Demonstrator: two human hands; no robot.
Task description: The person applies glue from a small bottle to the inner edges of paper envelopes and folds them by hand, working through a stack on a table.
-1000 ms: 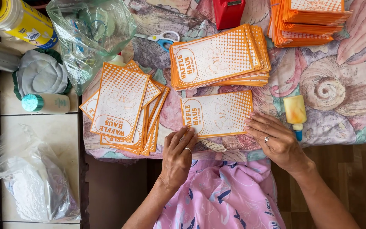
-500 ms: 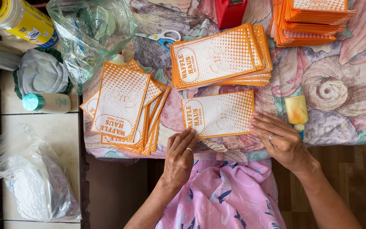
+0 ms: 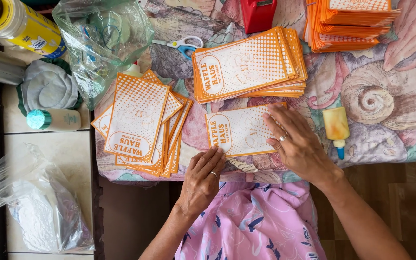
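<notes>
One orange-and-white paper sleeve [image 3: 241,131] lies on the shell-patterned tablecloth [image 3: 386,96], just below a stack of sleeves [image 3: 249,65]. The right hand [image 3: 297,142] presses it flat, fingers spread; the left hand [image 3: 203,175], fingers loosely curled, touches its lower corner.

- I see one orange-and-white paper sleeve [image 3: 240,131] lying flat on the tabletop [image 3: 386,96], apart from the stacks, just below the nearer stack.
- It is a rectangle with its long side running left to right, slightly tilted so the right end sits higher.
- Its face is white, covered in orange dots, with an orange border and a rounded orange-rimmed label at the left end.
- My right hand [image 3: 297,144] lies flat over its right end, hiding that part.
- My left hand [image 3: 203,175] touches its lower left corner with the fingers [image 3: 216,156].
- Its lower edge lies near the tabletop's front edge.
</notes>
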